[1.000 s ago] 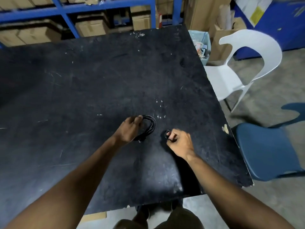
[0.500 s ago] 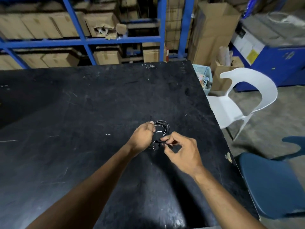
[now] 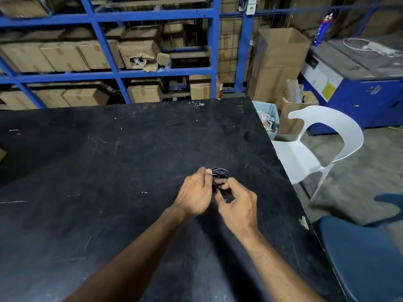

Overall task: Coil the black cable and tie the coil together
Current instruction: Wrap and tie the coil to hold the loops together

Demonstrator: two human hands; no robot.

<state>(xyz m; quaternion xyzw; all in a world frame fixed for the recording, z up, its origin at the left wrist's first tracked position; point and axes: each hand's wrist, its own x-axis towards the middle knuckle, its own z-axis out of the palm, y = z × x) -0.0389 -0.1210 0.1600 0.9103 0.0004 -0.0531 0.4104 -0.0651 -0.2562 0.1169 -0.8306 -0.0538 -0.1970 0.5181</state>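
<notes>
I pinch the coil between my left hand and right hand, both closed on it just above the counter. Coiling looks finished; the tie, as far as I can judge, remains undone.

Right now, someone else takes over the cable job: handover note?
Left hand: pinching the far-left side of the coiled black cable, shut on it.
Right hand: fingers closed on the near side of the coil.
Coil: a small, tight bundle between both hands, over the black table, right of centre.
Done: cable is coiled.
Left: the tie. Whether it is started cannot be told; the fingers hide that part.
</notes>
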